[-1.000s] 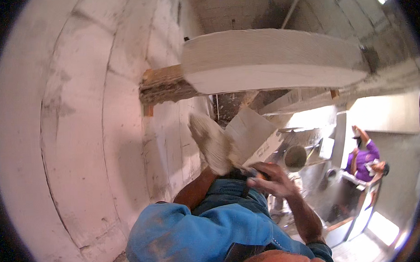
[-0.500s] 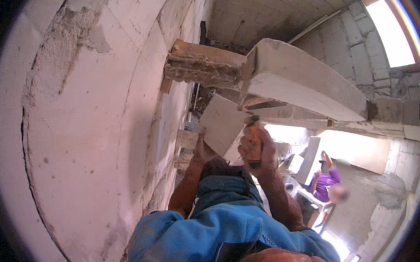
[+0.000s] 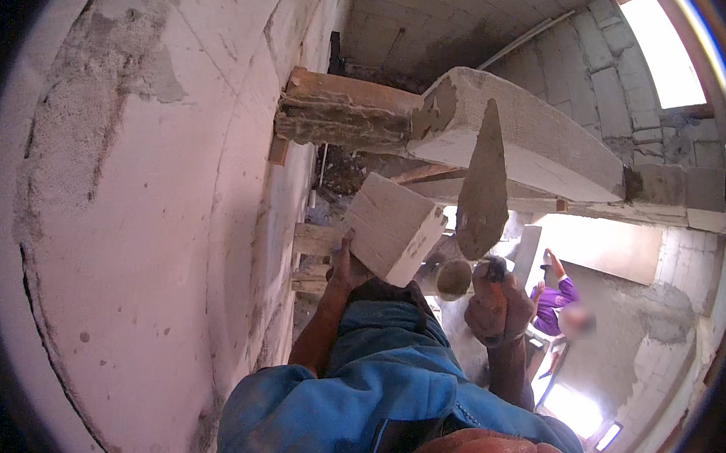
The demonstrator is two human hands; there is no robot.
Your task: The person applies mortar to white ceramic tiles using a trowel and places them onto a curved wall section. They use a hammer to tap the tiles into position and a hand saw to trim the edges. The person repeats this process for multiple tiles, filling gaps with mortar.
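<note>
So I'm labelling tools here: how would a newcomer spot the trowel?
Start at the grey concrete beam across the top. Just below it the right hand holds the trowel upright: a pointed, mortar-crusted blade, flat and thin beside the pale block on its left.

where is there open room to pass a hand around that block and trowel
Free: the gap between the pale block and the trowel blade, and the space right of the trowel beneath the concrete beam. Crowded: left of the block, where the left hand sits close to the wall and wooden planks. The right hand grips the trowel handle.
</note>
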